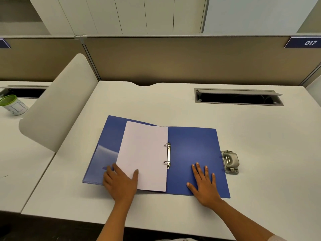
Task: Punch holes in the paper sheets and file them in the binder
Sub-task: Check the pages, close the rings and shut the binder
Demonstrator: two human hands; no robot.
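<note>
Here, paper sheets [144, 153] in the open binder [192, 150]; left hand [121, 184] and right hand [205, 186] flat, released.

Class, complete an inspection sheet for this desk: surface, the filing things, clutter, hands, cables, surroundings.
Surface: white desk.
Job's things: blue binder open flat; paper sheets on its left half, edge at the rings; hole punch beside its right edge.
Clutter: green-rimmed cup on the neighbouring desk.
Hands: left hand flat on the sheets' near corner; right hand flat on the right cover.
Cables: nothing seen; cable slot open, dark inside.
Surroundings: curved divider at left, beige partition behind, tag reading 017.
</note>
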